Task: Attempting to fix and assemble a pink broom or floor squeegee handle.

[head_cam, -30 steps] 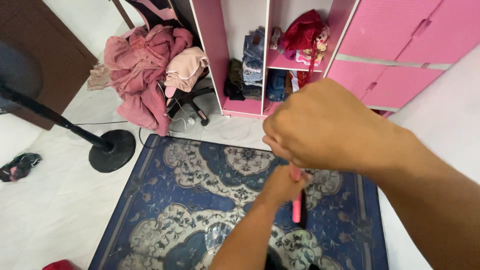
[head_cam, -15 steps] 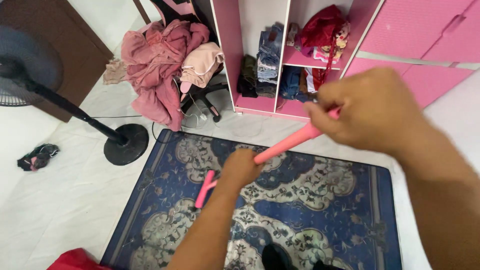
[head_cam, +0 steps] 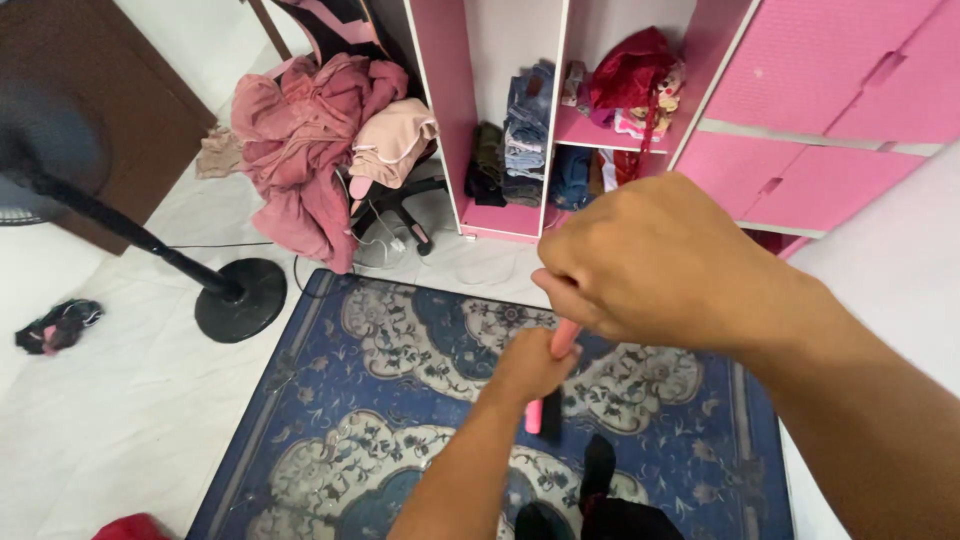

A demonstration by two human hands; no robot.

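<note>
Both my hands grip a slim pink handle (head_cam: 563, 338). My right hand (head_cam: 650, 265) is closed around its upper end, close to the camera. My left hand (head_cam: 530, 365) holds it lower down, above a blue patterned rug (head_cam: 400, 360). The handle's lower end (head_cam: 533, 416) sticks out under my left hand, with a black piece (head_cam: 551, 415) beside it. What sits at the very bottom of the handle is hidden.
A pedestal fan (head_cam: 238, 298) stands on the white floor at left. A pile of pink clothes (head_cam: 310, 150) covers a chair. A pink wardrobe (head_cam: 800, 110) with open shelves of folded clothes (head_cam: 525, 130) is behind the rug. A dark rag (head_cam: 58, 325) lies far left.
The handle's lower end has swung back from the left to nearly upright under my hands. My left hand moved right with it, and the view shifted a little.
</note>
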